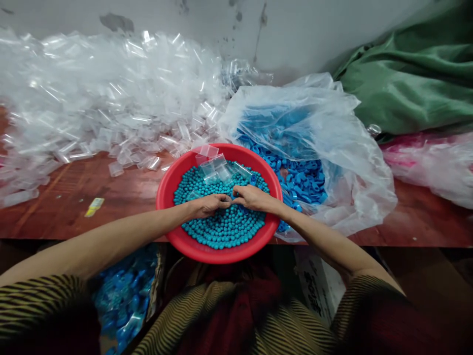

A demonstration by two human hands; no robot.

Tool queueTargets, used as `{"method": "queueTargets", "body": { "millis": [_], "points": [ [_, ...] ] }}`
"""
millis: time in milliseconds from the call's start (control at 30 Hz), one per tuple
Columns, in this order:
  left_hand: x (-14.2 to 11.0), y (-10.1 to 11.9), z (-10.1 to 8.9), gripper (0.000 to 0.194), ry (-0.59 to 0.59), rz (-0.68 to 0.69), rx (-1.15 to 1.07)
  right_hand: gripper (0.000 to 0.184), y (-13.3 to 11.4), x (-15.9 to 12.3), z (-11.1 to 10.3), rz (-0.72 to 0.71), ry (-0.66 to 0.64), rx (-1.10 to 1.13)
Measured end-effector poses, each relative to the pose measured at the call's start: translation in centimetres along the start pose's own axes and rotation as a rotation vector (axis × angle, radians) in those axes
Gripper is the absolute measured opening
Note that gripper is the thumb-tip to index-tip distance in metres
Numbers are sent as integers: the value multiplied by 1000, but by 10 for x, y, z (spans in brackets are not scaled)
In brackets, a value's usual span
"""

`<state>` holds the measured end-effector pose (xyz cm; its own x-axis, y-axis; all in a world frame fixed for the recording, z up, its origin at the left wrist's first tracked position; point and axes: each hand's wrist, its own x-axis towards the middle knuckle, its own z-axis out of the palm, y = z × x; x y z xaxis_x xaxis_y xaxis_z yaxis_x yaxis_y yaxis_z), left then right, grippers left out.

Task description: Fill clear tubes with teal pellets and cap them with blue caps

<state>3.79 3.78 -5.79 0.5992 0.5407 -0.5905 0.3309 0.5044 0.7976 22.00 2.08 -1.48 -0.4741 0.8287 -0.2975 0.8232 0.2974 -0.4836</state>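
Basin: red basin (216,255), standing at the near edge of the red-brown surface (121,192) and overhanging it.
Beads: turquoise beads (221,237), spread inside the basin, partly hidden by both hands.
Left hand (211,204): above the beads; fingers bunched, tips near the right hand's; whether the grip has hold of anything cannot be told.
Right hand (253,198): fingers curled inward, grip nearly closed; its contents cannot be told.
Obstructing the beads: clear plastic pieces (216,170) toward the basin's far side.
Left background: large heap of clear pieces (111,98), blurred.
Right of basin: blue parts (308,180), partly covered by a translucent bag (369,197).
Far right: green cloth (410,84).
Left foreground: small yellow-and-white packet (94,207) on the surface.
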Motion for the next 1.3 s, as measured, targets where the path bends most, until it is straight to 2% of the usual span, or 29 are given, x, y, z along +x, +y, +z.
{"method": "queueTargets", "body": {
  "millis": [67, 167, 267, 367, 467, 600, 767, 867, 967, 1133, 1200, 1300],
  "points": [
    [-1, 1, -1, 27, 7, 21, -27, 14, 2, 3, 2, 8, 58, 66],
    [-8, 9, -4, 31, 3, 44, -70, 11, 9, 3, 3, 37, 168, 298],
    [-14, 17, -5, 33, 63, -28, -16, 12, 13, 1, 2, 73, 210, 502],
    [-15, 19, 1, 29, 158, -103, 105, 21, 12, -2, 2, 77, 207, 517],
    [-14, 19, 11, 28, 216, -65, 147, 30, 12, -4, 4, 46, 237, 495],
    [-15, 20, 14, 35, 151, 39, 89, 29, 14, -3, 3, 23, 324, 553],
    [-19, 19, 0, 45, 104, 159, -24, 29, 16, -1, 0, 27, 366, 770],
    [-24, 19, -7, 45, 87, 166, -31, 28, 14, -1, -1, 16, 348, 843],
    [-26, 20, -9, 43, 88, 104, 57, 29, 12, -2, -2, 26, 339, 903],
    [-4, 19, 4, 19, 232, -97, 226, 29, 9, -2, -2, 32, 351, 910],
    [9, 19, 14, 19, 254, -97, 198, 28, 9, -1, -2, 29, 369, 907],
    [18, 24, 20, 21, 210, -43, 104, 29, 10, -2, -5, 65, 384, 985]
  ]
}}
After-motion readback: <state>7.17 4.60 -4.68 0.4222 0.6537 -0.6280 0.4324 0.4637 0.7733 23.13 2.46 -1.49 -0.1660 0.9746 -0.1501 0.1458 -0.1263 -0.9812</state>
